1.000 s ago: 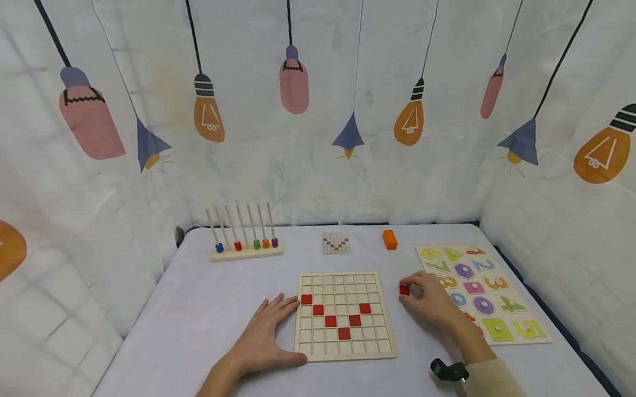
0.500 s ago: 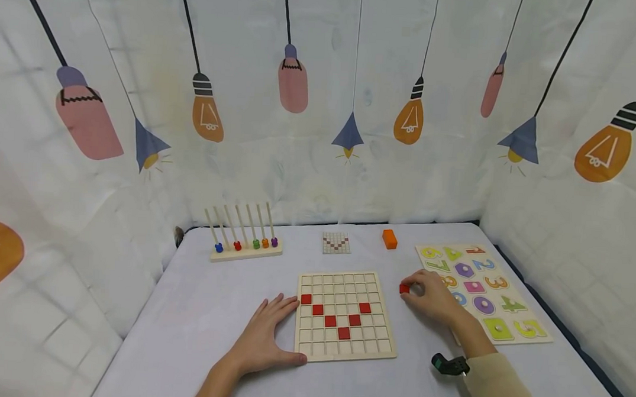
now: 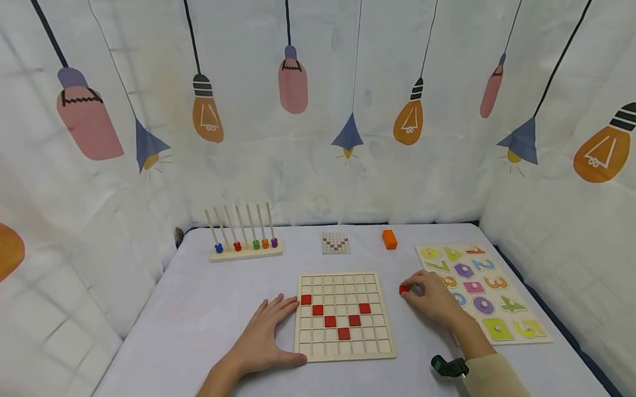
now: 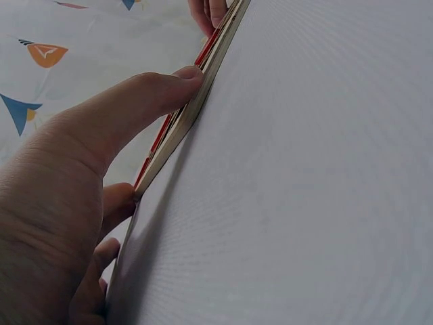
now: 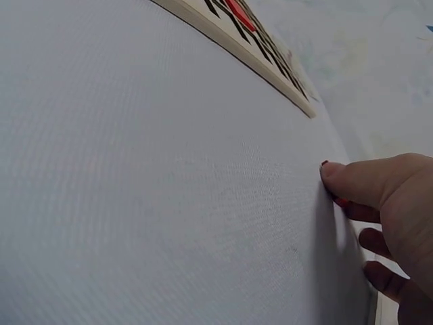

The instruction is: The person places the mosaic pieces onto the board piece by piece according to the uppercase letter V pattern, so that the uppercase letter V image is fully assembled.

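A wooden grid board [image 3: 367, 346] lies on the white cloth, with several red square tiles [image 3: 330, 321] in its cells forming a V shape. Along the board's left edge rests my left hand [image 3: 267, 336], fingers spread and thumb at the near left corner; the left wrist view shows the thumb [image 4: 152, 95] touching the rim. My right hand [image 3: 434, 299] pinches a red tile [image 3: 403, 290] between thumb and fingers, to the right of the board and apart from it. In the right wrist view the fingers mostly hide that tile [image 5: 340, 201].
A small pattern card [image 3: 336, 244] with a V of dark squares lies behind the board. An orange block [image 3: 389, 239] sits at the back. At back left stands a peg rack [image 3: 248, 253] with coloured beads. Beneath the right forearm is a number-and-shape puzzle board [image 3: 526, 308].
My right hand has shifted very slightly, still pinching the red tile. The left hand and the grid board stay in place.
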Motion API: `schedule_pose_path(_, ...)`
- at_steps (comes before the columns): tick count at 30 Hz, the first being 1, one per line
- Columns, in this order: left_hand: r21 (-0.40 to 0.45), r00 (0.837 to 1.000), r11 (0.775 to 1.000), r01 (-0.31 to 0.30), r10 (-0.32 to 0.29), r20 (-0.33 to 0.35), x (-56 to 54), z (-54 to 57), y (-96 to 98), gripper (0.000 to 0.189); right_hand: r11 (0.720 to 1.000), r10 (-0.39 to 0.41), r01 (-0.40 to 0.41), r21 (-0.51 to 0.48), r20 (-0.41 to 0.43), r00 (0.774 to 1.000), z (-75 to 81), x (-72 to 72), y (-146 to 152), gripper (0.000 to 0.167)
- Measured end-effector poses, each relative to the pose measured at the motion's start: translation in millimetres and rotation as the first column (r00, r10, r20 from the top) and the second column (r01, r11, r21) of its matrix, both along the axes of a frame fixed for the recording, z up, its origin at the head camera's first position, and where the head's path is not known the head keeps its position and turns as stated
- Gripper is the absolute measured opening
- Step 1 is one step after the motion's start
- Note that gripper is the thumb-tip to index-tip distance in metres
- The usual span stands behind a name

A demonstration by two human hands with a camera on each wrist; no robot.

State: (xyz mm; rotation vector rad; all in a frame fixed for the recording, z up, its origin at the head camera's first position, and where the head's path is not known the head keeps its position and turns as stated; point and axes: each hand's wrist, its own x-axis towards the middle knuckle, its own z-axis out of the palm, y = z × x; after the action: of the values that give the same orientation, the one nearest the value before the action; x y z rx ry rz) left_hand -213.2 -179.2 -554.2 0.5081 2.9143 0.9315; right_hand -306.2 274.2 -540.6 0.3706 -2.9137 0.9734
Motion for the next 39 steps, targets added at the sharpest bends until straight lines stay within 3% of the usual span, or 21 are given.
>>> schedule_pose_path(14, 0.01, 1.0, 1.0, 0.003, -0.003, 0.005, 0.2, -0.6, -0.3, 0.124, 1.0, -0.014, 0.014, 0.008, 0.018, 1.0, 3.6, 1.6, -4, 0.021)
schedule_pose_path(22, 0.009, 1.0, 1.0, 0.008, -0.008, -0.002, -0.8, -1.7, -0.3, 0.125, 1.0, 0.024, -0.024, -0.004, -0.022, 0.999, 12.6, -2.5, -13, 0.022)
schedule_pose_path(31, 0.009, 1.0, 1.0, 0.008, -0.008, -0.011, -1.3, -3.0, -1.1, 0.125, 0.998, 0.065, -0.064, 0.019, -0.061, 0.996, 29.7, 2.5, -33, 0.02)
schedule_pose_path(39, 0.015, 1.0, 1.0, 0.005, -0.005, -0.001, -0.7, -2.4, -1.0, 0.124, 0.994, 0.106, -0.107, -0.009, -0.043, 0.993, 33.5, 7.7, -50, 0.022)
